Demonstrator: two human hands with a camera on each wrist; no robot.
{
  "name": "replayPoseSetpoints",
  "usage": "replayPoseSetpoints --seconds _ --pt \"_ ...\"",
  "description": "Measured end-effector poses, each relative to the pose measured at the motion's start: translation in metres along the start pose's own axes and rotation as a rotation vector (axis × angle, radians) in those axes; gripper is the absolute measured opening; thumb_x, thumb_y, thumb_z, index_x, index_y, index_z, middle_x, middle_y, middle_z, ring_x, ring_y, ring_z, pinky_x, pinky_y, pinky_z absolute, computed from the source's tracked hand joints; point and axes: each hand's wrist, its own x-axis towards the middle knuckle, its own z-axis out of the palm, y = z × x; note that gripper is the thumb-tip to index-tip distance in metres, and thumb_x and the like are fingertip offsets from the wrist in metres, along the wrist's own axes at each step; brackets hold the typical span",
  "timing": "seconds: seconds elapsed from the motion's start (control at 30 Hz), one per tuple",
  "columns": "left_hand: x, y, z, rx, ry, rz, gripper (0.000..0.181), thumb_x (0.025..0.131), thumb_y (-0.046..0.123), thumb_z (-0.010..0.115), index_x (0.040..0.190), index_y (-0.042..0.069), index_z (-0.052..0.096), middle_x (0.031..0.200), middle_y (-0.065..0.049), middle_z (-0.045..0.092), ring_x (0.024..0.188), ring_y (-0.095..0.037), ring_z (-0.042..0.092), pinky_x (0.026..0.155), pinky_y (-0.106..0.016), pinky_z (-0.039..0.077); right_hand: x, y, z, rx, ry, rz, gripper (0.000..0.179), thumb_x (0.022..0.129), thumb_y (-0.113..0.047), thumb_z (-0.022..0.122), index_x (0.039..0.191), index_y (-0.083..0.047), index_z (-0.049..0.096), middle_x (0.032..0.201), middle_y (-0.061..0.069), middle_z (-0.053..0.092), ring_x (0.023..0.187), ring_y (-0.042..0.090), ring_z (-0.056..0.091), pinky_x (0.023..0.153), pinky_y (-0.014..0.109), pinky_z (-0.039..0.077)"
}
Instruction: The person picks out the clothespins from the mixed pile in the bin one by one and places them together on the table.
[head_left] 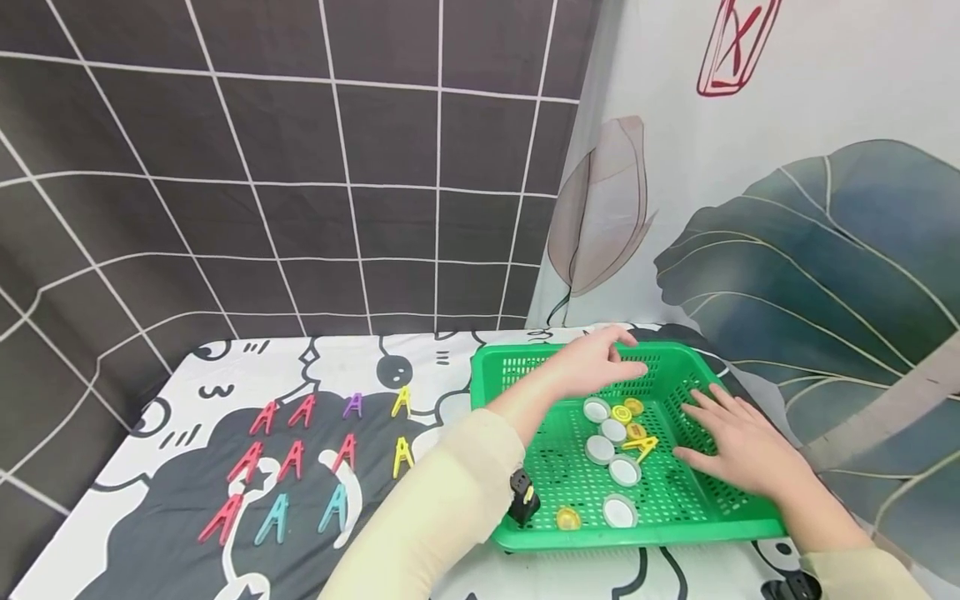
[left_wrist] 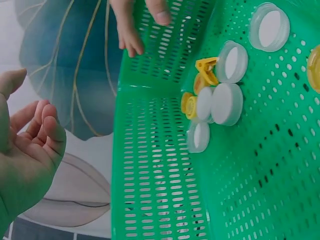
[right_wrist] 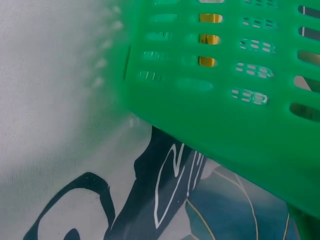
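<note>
A green plastic basket (head_left: 697, 534) with slotted walls lies under both hands. My left hand (head_left: 598, 363) hovers over its back part with loosely bent fingers and nothing in them. My right hand (head_left: 738, 440) is at the basket's right side, fingers spread, holding nothing; whether it touches the wall cannot be told. On the basket floor lie several white bottle caps (head_left: 625, 471), several yellow caps (head_left: 567, 518) and a yellow A-shaped piece (head_left: 640, 447). The left wrist view shows the yellow A-shaped piece (left_wrist: 207, 69) against a white cap (left_wrist: 232, 62). The right wrist view shows only the basket's outside.
On the patterned cloth left of the basket lie red A-shaped pieces (head_left: 220, 518), blue ones (head_left: 273, 518), yellow ones (head_left: 402, 457) and a purple one (head_left: 353, 406). A dark gridded curtain (head_left: 390, 208) hangs behind, with a leaf-printed cloth (head_left: 810, 275) at the right.
</note>
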Motion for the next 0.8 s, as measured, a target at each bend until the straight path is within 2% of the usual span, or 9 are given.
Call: replayPoseSetpoints --seconds 0.17,0.3,0.4,0.6,0.7,0.8 --pt "0.008 -0.006 0.015 0.075 -0.030 -0.008 0.050 0.088 0.037 0.063 0.130 0.015 0.048 0.085 0.008 0.055 0.071 -0.006 0.055 0.062 -0.020 0.045 0.002 0.002 -0.001 -0.003 -0.005 -0.004 0.072 0.079 -0.050 0.068 0.126 0.004 0.055 0.136 0.030 0.041 0.131 0.047 0.025 0.100 0.063 0.022" --pt "0.018 -0.013 0.030 0.192 -0.090 0.008 0.053 0.086 0.035 0.067 0.131 0.015 0.049 0.085 0.010 0.056 0.073 -0.002 0.053 0.062 -0.016 0.043 0.002 0.003 -0.001 -0.003 -0.008 0.002 0.072 0.079 -0.050 0.068 0.126 0.004 0.055 0.136 0.030 0.041 0.131 0.047 0.025 0.100 0.063 0.022" --pt "0.023 -0.019 0.040 0.269 -0.140 0.003 0.052 0.085 0.034 0.068 0.131 0.018 0.050 0.092 0.010 0.059 0.076 0.000 0.053 0.065 -0.014 0.042 0.001 0.004 0.001 0.000 -0.009 0.000 0.072 0.079 -0.050 0.068 0.126 0.004 0.055 0.136 0.030 0.041 0.131 0.047 0.025 0.099 0.063 0.022" --pt "0.031 -0.027 0.054 0.395 -0.215 0.008 0.053 0.084 0.037 0.068 0.132 0.022 0.051 0.121 0.008 0.058 0.102 -0.003 0.053 0.086 -0.018 0.042 -0.002 0.006 0.003 0.002 0.012 -0.009 0.071 0.079 -0.048 0.069 0.124 0.004 0.055 0.134 0.031 0.042 0.130 0.047 0.026 0.099 0.064 0.023" --pt "0.033 -0.029 0.060 0.445 -0.261 0.002 0.054 0.084 0.038 0.068 0.133 0.024 0.050 0.127 0.009 0.054 0.113 -0.004 0.049 0.092 -0.020 0.039 -0.001 0.006 0.003 0.001 0.020 -0.019 0.071 0.079 -0.049 0.069 0.125 0.004 0.055 0.134 0.031 0.042 0.131 0.047 0.026 0.100 0.063 0.022" --pt "0.034 -0.033 0.067 0.479 -0.323 -0.024 0.054 0.084 0.040 0.068 0.134 0.028 0.049 0.130 0.012 0.051 0.117 -0.002 0.046 0.094 -0.021 0.038 0.002 0.004 0.004 0.003 0.024 -0.034 0.071 0.080 -0.049 0.068 0.125 0.004 0.055 0.135 0.031 0.042 0.131 0.046 0.026 0.101 0.062 0.021"
